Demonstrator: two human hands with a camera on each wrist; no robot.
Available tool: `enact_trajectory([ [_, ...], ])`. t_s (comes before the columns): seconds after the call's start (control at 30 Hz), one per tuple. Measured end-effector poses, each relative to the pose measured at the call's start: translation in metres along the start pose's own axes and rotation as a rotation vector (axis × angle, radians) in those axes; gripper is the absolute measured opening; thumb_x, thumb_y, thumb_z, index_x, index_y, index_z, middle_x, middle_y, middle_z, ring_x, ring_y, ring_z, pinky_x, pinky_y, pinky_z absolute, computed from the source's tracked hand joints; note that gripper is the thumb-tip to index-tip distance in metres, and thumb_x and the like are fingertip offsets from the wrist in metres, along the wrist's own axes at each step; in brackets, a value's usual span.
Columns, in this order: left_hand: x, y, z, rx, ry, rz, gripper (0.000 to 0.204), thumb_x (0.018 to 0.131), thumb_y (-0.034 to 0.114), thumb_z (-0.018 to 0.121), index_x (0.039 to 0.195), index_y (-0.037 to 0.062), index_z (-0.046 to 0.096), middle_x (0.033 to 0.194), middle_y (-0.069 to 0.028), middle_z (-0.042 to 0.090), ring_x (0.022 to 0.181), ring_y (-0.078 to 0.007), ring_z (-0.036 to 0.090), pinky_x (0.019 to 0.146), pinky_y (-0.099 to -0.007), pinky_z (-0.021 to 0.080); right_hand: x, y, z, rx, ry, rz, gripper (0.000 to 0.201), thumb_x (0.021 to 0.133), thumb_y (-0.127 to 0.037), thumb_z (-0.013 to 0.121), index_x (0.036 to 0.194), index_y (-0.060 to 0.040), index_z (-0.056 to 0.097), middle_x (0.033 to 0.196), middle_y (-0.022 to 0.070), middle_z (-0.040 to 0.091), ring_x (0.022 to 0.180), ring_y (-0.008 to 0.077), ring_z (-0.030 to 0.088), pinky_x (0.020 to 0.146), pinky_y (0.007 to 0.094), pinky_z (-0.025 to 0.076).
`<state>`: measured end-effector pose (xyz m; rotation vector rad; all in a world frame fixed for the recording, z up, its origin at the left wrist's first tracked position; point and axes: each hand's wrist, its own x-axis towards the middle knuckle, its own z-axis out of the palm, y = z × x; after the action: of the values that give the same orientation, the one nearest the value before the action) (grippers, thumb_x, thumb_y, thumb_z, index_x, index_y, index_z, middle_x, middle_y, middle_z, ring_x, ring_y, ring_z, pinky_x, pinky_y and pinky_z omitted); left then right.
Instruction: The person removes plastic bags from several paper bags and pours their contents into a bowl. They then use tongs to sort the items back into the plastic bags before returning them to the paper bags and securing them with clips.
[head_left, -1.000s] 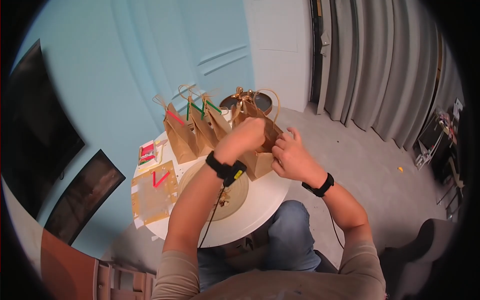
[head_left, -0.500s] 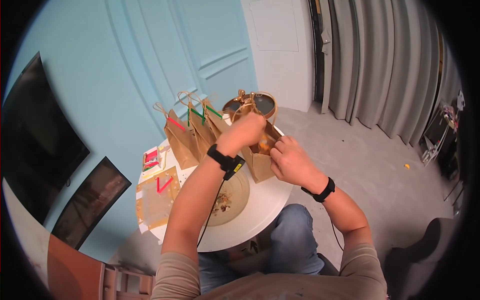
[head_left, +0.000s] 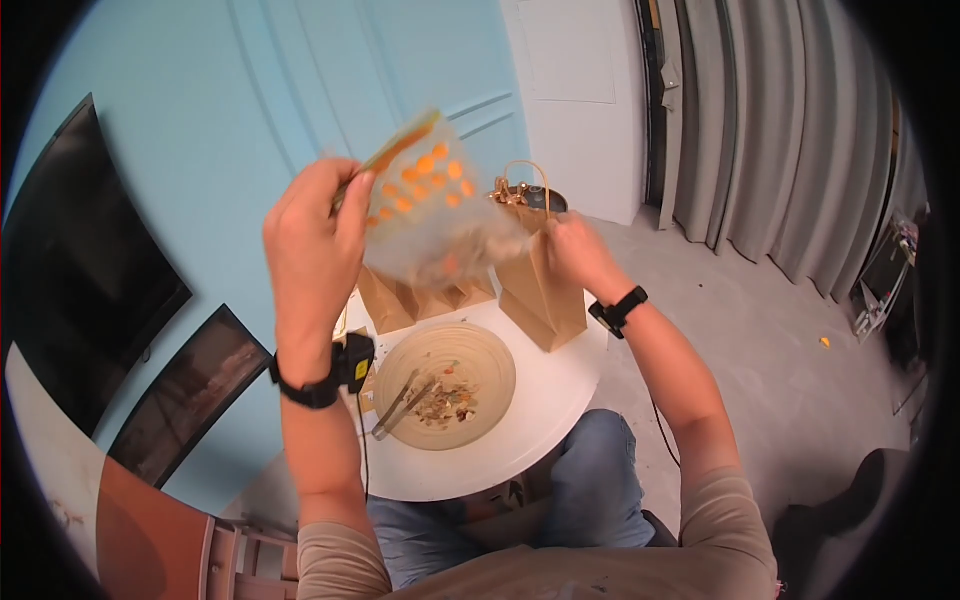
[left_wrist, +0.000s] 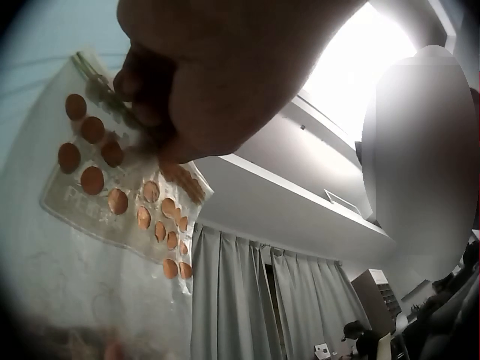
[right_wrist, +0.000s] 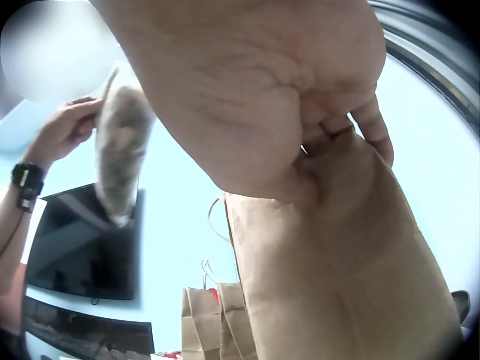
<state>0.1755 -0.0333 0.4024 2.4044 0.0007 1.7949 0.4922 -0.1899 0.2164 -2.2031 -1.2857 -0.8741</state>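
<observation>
My left hand pinches the top edge of a clear plastic pouch and holds it up over the table. Orange dots cover the pouch's upper part, and mixed contents lie in its bottom, blurred in the head view. A brown paper bag with a looped handle stands on the table's right side. At its upper edge is my right hand; in the right wrist view, thumb and fingers grip the paper bag's rim. Below the pouch sits a round beige plate with metal tongs and loose dried scraps.
Other brown paper bags stand at the back of the round white table, partly hidden by the pouch. Behind the gripped bag is a dark round tray with copper-coloured ornaments. Two dark screens are at the left.
My left hand has come up out of the paper bag and moved left, lifting the pouch. My right hand stays at the bag's rim, slightly higher. The plate and tongs are now uncovered.
</observation>
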Motion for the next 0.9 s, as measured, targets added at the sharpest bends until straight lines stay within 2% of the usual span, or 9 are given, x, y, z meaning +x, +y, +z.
enact_trajectory([
  [0.1, -0.025, 0.005, -0.040, 0.089, -0.093, -0.043, 0.008, 0.100, 0.005, 0.080, 0.101, -0.0014, 0.075, 0.085, -0.0139, 0.072, 0.068, -0.0259, 0.065, 0.066, -0.0373, 0.052, 0.020, 0.008, 0.009, 0.103, 0.128, 0.055, 0.011, 0.091, -0.005, 0.068, 0.094, 0.0046, 0.072, 0.097, 0.0264, 0.075, 0.100, 0.0432, 0.073, 0.088, 0.0558, 0.059],
  [0.27, -0.066, 0.009, -0.087, 0.146, -0.269, -0.107, 0.008, 0.094, 0.001, 0.082, 0.097, -0.0008, 0.075, 0.083, -0.0122, 0.070, 0.065, -0.0241, 0.061, 0.062, -0.0370, 0.049, 0.017, 0.014, -0.034, 0.298, 0.288, 0.270, 0.019, 0.092, -0.009, 0.066, 0.096, 0.0085, 0.072, 0.092, 0.0303, 0.072, 0.082, 0.0405, 0.073, 0.078, 0.0514, 0.057],
  [0.37, -0.087, 0.005, -0.099, 0.142, -0.296, -0.111, 0.010, 0.091, -0.002, 0.084, 0.096, -0.0017, 0.075, 0.084, -0.0123, 0.070, 0.065, -0.0264, 0.061, 0.063, -0.0378, 0.049, -0.010, 0.075, -0.026, 0.485, 0.198, 0.342, 0.022, 0.093, -0.013, 0.067, 0.093, 0.0089, 0.073, 0.082, 0.0224, 0.073, 0.074, 0.0305, 0.068, 0.072, 0.0441, 0.053],
  [0.47, -0.103, -0.001, -0.107, 0.107, -0.358, -0.149, 0.010, 0.091, -0.002, 0.084, 0.095, -0.0018, 0.074, 0.084, -0.0124, 0.071, 0.066, -0.0272, 0.062, 0.064, -0.0380, 0.050, -0.073, 0.133, 0.030, 0.868, 0.174, 0.535, 0.024, 0.096, -0.016, 0.069, 0.089, 0.0063, 0.074, 0.078, 0.0116, 0.072, 0.073, 0.0218, 0.063, 0.070, 0.0387, 0.049],
  [0.53, -0.112, -0.007, -0.108, 0.077, -0.383, -0.156, 0.011, 0.090, -0.001, 0.084, 0.095, -0.0013, 0.074, 0.085, -0.0128, 0.072, 0.068, -0.0285, 0.064, 0.064, -0.0387, 0.050, -0.125, 0.182, 0.089, 0.789, 0.002, 0.662, 0.026, 0.104, -0.018, 0.070, 0.105, 0.0059, 0.080, 0.095, 0.0044, 0.078, 0.084, 0.0160, 0.067, 0.079, 0.0353, 0.053],
  [0.63, -0.120, -0.013, -0.101, 0.070, -0.418, -0.146, 0.011, 0.090, 0.001, 0.085, 0.094, -0.0007, 0.075, 0.086, -0.0136, 0.074, 0.071, -0.0315, 0.067, 0.066, -0.0407, 0.052, -0.156, 0.175, 0.111, 0.636, 0.018, 0.687, 0.023, 0.103, -0.013, 0.071, 0.114, 0.0058, 0.079, 0.104, 0.0053, 0.078, 0.091, 0.0170, 0.068, 0.085, 0.0350, 0.055],
  [0.73, -0.127, -0.016, -0.094, 0.093, -0.450, -0.132, 0.012, 0.089, 0.002, 0.086, 0.094, -0.0001, 0.075, 0.088, -0.0145, 0.076, 0.076, -0.0347, 0.070, 0.069, -0.0433, 0.055, -0.151, 0.182, 0.132, 0.709, -0.156, 0.753, 0.029, 0.102, -0.010, 0.072, 0.125, 0.0059, 0.077, 0.113, 0.0103, 0.079, 0.104, 0.0201, 0.070, 0.094, 0.0367, 0.056],
  [0.83, -0.131, -0.013, -0.089, 0.108, -0.481, -0.107, 0.011, 0.090, 0.003, 0.085, 0.093, 0.0008, 0.075, 0.089, -0.0150, 0.076, 0.079, -0.0367, 0.072, 0.072, -0.0451, 0.056, -0.131, 0.190, 0.148, 0.753, -0.209, 0.752, 0.035, 0.100, -0.005, 0.069, 0.133, 0.0055, 0.074, 0.122, 0.0208, 0.081, 0.120, 0.0285, 0.074, 0.103, 0.0410, 0.057],
  [0.9, -0.133, -0.013, -0.087, 0.106, -0.499, -0.090, 0.011, 0.089, 0.003, 0.085, 0.093, 0.0005, 0.075, 0.087, -0.0153, 0.075, 0.077, -0.0364, 0.071, 0.071, -0.0444, 0.056, -0.114, 0.199, 0.159, 0.546, 0.010, 0.875, 0.042, 0.098, -0.002, 0.066, 0.139, 0.0055, 0.072, 0.132, 0.0249, 0.078, 0.125, 0.0355, 0.074, 0.106, 0.0432, 0.057],
])
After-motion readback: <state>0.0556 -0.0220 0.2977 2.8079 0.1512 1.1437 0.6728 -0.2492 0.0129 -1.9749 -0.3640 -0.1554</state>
